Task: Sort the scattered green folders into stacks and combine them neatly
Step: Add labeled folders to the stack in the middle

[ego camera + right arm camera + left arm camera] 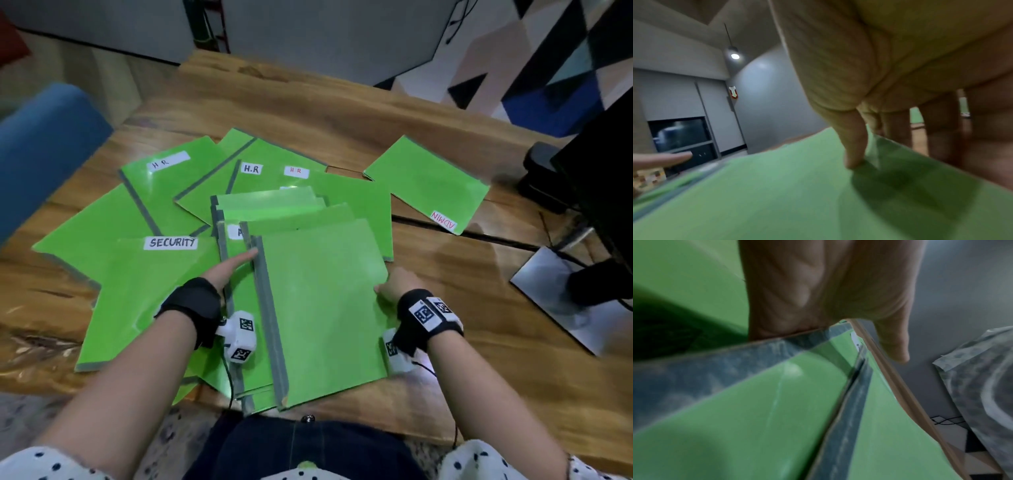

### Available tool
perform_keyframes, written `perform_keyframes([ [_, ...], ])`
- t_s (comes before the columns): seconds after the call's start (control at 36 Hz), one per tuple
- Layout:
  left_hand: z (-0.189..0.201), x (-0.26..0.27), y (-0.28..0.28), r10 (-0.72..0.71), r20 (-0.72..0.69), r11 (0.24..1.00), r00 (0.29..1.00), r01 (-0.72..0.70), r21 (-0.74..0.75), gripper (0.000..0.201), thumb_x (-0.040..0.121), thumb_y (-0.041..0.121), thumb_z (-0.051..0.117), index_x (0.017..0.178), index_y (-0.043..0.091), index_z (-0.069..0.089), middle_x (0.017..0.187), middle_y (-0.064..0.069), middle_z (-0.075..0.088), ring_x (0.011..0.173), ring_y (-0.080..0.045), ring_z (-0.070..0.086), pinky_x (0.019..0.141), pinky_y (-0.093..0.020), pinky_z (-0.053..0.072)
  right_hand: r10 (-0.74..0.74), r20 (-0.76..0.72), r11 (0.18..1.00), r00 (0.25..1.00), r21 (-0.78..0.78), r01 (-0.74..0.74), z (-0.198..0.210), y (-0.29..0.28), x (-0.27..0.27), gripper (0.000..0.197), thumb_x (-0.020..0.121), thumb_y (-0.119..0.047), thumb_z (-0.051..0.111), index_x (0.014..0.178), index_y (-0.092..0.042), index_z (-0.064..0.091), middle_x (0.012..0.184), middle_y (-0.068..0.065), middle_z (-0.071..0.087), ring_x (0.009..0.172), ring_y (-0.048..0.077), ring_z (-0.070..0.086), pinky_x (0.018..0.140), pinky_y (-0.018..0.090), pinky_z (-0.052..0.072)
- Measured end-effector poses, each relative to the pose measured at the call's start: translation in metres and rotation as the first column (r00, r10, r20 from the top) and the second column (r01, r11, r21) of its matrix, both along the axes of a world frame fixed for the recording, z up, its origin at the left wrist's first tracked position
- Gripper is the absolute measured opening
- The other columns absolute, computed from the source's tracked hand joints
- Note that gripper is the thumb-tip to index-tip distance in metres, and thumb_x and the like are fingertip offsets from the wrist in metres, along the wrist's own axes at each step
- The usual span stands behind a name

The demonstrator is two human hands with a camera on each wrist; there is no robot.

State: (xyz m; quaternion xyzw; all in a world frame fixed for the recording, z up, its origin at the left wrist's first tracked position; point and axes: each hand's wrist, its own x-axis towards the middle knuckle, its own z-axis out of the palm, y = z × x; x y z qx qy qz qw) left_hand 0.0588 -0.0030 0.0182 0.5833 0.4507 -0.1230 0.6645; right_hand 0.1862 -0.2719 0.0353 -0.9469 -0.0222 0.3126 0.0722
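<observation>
Several green folders with grey spines lie fanned across the wooden table. A near stack sits in front of me, its top folder plain and unlabelled. My left hand lies with straight fingers against the grey spine of that top folder. My right hand grips the folder's right edge, thumb on top and the fingers under it. A SECURITY folder lies to the left, H.R folders behind, and an ADMIN folder apart at the back right.
A blue chair stands at the table's left. A black monitor stand with a shiny base plate occupies the right side. Bare wood shows between the stack and that plate. The table's near edge runs just under the stack.
</observation>
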Motion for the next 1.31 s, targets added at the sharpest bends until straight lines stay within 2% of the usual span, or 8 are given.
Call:
perform_keyframes([
  [0.17, 0.002, 0.005, -0.012, 0.038, -0.075, 0.994, 0.996, -0.03, 0.103, 0.13, 0.042, 0.061, 0.084, 0.146, 0.004, 0.029, 0.149, -0.015, 0.036, 0.133, -0.031, 0.038, 0.107, -0.042, 0.034, -0.129, -0.03, 0.963, 0.991, 0.233, 0.132, -0.032, 0.019, -0.007, 0.041, 0.091, -0.035, 0.056, 0.118, -0.004, 0.058, 0.117, 0.014, 0.063, 0.102, 0.029, 0.062, 0.083, 0.029, 0.048],
  [0.44, 0.013, 0.018, -0.045, 0.278, 0.066, 0.889, 0.958, -0.283, 0.361, 0.101, 0.068, 0.035, 0.083, 0.146, 0.005, 0.026, 0.145, -0.014, 0.043, 0.129, -0.03, 0.045, 0.104, -0.04, 0.039, -0.203, -0.176, 0.883, 0.963, 0.392, 0.258, -0.026, 0.025, -0.017, 0.061, 0.096, -0.046, 0.044, 0.137, -0.002, 0.041, 0.14, 0.018, 0.047, 0.125, 0.032, 0.048, 0.105, 0.042, 0.039],
  [0.67, 0.025, 0.018, -0.055, 0.193, 0.295, 0.877, 0.936, -0.299, 0.377, 0.093, 0.074, 0.036, 0.078, 0.147, 0.008, 0.028, 0.15, -0.011, 0.036, 0.136, -0.027, 0.039, 0.11, -0.041, 0.034, -0.305, -0.204, 0.731, 0.93, 0.577, 0.366, -0.028, 0.01, -0.008, 0.086, 0.086, -0.058, 0.053, 0.149, -0.006, 0.022, 0.155, 0.013, 0.025, 0.14, 0.029, 0.031, 0.112, 0.044, 0.027],
  [0.83, 0.038, 0.013, -0.047, 0.004, 0.366, 0.937, 0.93, -0.132, 0.323, 0.065, 0.088, 0.044, 0.06, 0.138, 0.008, 0.041, 0.129, -0.002, 0.054, 0.122, -0.021, 0.051, 0.105, -0.036, 0.039, -0.428, -0.172, 0.555, 0.887, 0.725, 0.408, -0.02, 0.004, 0.003, 0.101, 0.052, -0.06, 0.082, 0.127, 0.0, 0.05, 0.126, 0.004, 0.056, 0.112, 0.018, 0.055, 0.104, 0.034, 0.038],
  [0.94, 0.038, 0.006, -0.021, -0.288, 0.07, 0.863, 0.955, 0.227, 0.452, 0.07, 0.094, 0.06, 0.029, 0.143, 0.01, 0.039, 0.143, -0.013, 0.046, 0.128, -0.028, 0.048, 0.109, -0.04, 0.034, -0.444, -0.089, 0.519, 0.892, 0.786, 0.337, -0.005, -0.003, 0.011, 0.064, 0.06, -0.041, 0.083, 0.108, -0.004, 0.063, 0.11, 0.015, 0.069, 0.096, 0.026, 0.067, 0.09, 0.04, 0.052],
  [1.0, 0.026, -0.002, 0.001, -0.318, -0.113, 0.754, 0.941, 0.323, 0.572, 0.071, 0.088, 0.063, 0.041, 0.135, 0.009, 0.047, 0.135, -0.016, 0.054, 0.121, -0.03, 0.053, 0.105, -0.043, 0.04, -0.438, -0.034, 0.524, 0.898, 0.802, 0.286, 0.001, -0.009, 0.02, 0.048, 0.07, -0.031, 0.08, 0.106, -0.004, 0.065, 0.108, 0.015, 0.07, 0.092, 0.026, 0.068, 0.085, 0.037, 0.054],
  [1.11, -0.006, -0.028, 0.047, -0.106, -0.529, 0.534, 0.842, 0.497, 0.684, 0.102, 0.05, 0.07, 0.076, 0.125, 0.008, 0.046, 0.125, -0.018, 0.057, 0.119, -0.036, 0.052, 0.097, -0.051, 0.045, -0.418, 0.148, 0.633, 0.896, 0.755, 0.171, 0.012, -0.019, 0.028, 0.061, 0.046, -0.068, 0.073, 0.085, -0.021, 0.067, 0.095, 0.007, 0.073, 0.083, 0.022, 0.07, 0.08, 0.041, 0.057],
  [1.31, -0.028, -0.053, 0.055, -0.116, -0.62, 0.606, 0.776, 0.551, 0.575, 0.09, 0.051, 0.059, 0.083, 0.112, 0.002, 0.05, 0.102, -0.014, 0.065, 0.101, -0.032, 0.062, 0.084, -0.04, 0.054, -0.418, 0.283, 0.701, 0.863, 0.705, 0.109, 0.018, -0.03, 0.028, 0.046, 0.07, -0.048, 0.076, 0.099, -0.012, 0.07, 0.094, 0.008, 0.072, 0.084, 0.023, 0.067, 0.08, 0.039, 0.056],
])
